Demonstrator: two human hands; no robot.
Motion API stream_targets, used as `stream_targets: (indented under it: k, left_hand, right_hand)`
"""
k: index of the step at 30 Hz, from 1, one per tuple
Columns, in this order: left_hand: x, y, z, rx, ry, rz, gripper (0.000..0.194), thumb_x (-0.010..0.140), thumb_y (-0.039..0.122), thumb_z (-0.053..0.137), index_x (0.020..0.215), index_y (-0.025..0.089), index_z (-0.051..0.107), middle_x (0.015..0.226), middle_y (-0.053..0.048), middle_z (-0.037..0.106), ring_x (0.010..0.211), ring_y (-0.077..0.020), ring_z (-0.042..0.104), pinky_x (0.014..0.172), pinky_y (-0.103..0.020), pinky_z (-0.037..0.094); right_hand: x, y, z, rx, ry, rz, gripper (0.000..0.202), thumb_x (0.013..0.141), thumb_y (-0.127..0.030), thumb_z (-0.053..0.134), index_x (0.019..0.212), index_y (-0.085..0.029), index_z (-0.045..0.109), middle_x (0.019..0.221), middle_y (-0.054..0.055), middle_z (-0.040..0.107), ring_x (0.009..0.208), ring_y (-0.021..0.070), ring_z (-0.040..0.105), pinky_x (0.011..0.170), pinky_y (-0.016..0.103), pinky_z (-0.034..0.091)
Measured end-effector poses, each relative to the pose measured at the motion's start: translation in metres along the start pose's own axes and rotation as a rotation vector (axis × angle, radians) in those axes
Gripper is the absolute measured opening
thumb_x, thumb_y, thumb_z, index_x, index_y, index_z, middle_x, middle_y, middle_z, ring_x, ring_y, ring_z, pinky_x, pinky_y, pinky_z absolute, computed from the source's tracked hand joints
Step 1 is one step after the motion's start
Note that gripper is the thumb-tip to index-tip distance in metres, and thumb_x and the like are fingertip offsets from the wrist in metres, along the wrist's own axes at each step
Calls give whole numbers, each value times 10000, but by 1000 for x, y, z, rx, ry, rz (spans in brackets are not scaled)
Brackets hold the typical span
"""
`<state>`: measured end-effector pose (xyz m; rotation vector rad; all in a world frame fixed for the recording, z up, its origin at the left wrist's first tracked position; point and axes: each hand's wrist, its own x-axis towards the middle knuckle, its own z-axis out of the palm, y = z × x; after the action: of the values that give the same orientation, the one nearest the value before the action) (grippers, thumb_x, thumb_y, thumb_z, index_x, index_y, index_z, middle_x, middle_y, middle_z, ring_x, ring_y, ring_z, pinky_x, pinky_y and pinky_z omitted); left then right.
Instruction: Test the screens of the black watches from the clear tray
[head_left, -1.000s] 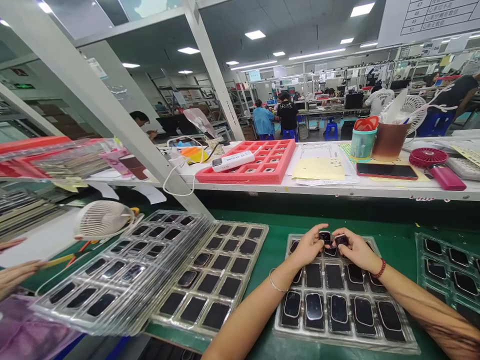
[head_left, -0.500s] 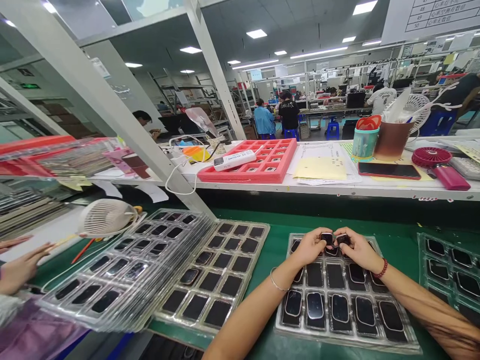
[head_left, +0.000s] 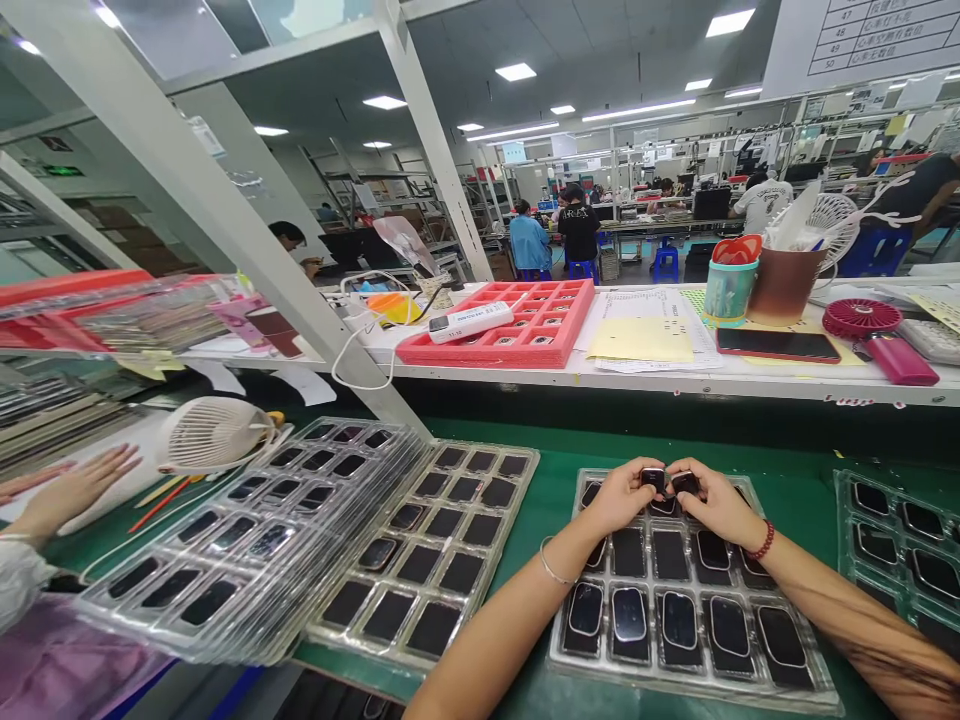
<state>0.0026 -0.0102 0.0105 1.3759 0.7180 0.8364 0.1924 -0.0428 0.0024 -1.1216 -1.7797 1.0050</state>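
Left hand (head_left: 621, 495) and right hand (head_left: 716, 503) each pinch a small dark watch case (head_left: 651, 478) over the far edge of the clear plastic blister tray (head_left: 814, 672) on the green tabletop (head_left: 551, 480).

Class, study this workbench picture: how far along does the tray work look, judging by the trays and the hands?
Done: the near rows of the clear tray hold dark watch bodies. In hand: left hand and right hand each pinch one small piece over its far row. Left: cannot tell; a fanned tray stack lies beside.

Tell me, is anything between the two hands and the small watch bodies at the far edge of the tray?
Nothing visible is. The left hand grips one watch body and the right hand grips another, just above the clear tray.
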Motion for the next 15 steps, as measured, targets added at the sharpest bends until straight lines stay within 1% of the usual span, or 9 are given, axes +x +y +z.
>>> stream_targets:
  k: [3,7,9,12,15]
  left_hand:
    - [0,2,1,1,0,-2,298,732,133,629,1028,140,591,861,-48,655,736,-137,630,762,-270,495]
    - [-1,2,0,34,-1,-26,271,763,188,615,1028,136,597,878,-58,654,724,-144,635,691,-249,483]
    - [-1,1,-1,32,-11,-30,274,766,194,611,1032,132,598,872,-60,654,717,-146,636,688,-253,484]
    - [0,-1,-1,-3,-15,-13,303,731,137,610,1033,129,594,903,-62,655,740,-144,639,745,-271,494]
    - [1,-2,0,-8,-4,-12,328,692,82,603,1016,131,594,908,-59,657,759,-147,639,768,-279,496]
  right_hand:
    - [0,0,0,-7,3,-1,297,806,-143,500,1099,-180,536,939,51,632,834,185,603,672,280,482]
    - [0,0,-1,1,1,5,281,826,-165,492,1102,-181,540,931,50,636,781,174,607,665,282,485]
    - [0,-1,-1,-8,3,10,277,825,-167,494,1097,-184,543,922,44,638,767,170,609,658,278,482]
    - [0,-2,0,-23,10,7,259,826,-169,497,1079,-190,548,910,36,643,784,171,614,689,282,479]
    - [0,-2,0,-10,5,-2,259,820,-166,497,1074,-187,545,902,37,644,800,175,615,716,288,480]
